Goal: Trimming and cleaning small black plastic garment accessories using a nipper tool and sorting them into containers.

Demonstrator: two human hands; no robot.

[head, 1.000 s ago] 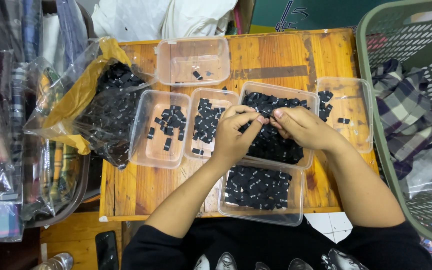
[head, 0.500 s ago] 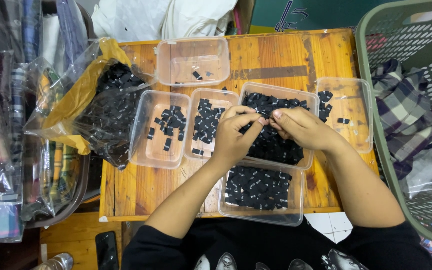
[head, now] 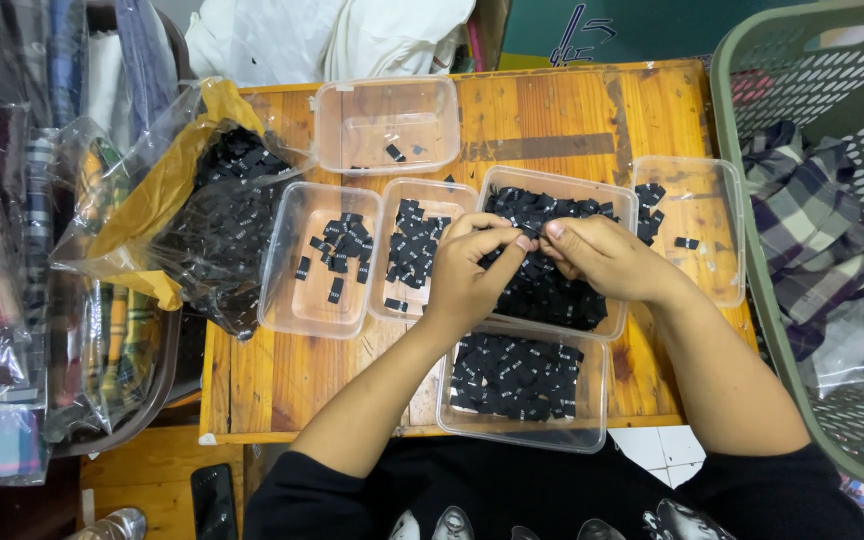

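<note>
My left hand (head: 472, 272) and my right hand (head: 602, 258) meet fingertip to fingertip over a clear plastic container (head: 626, 204) heaped with small black labels (head: 542, 290). Both pinch something tiny and dark between thumb and fingers; it is mostly hidden. Left of it stand two more clear containers of black labels, one (head: 414, 250) fairly full and one (head: 304, 290) with fewer. Another filled container (head: 518, 380) sits near the table's front edge under my forearms.
A nearly empty clear container (head: 352, 110) stands at the back, another (head: 717, 250) at the right. A plastic bag of black labels (head: 212, 220) lies at the left. A green laundry basket (head: 752, 150) with plaid cloth stands to the right of the wooden table (head: 552, 110).
</note>
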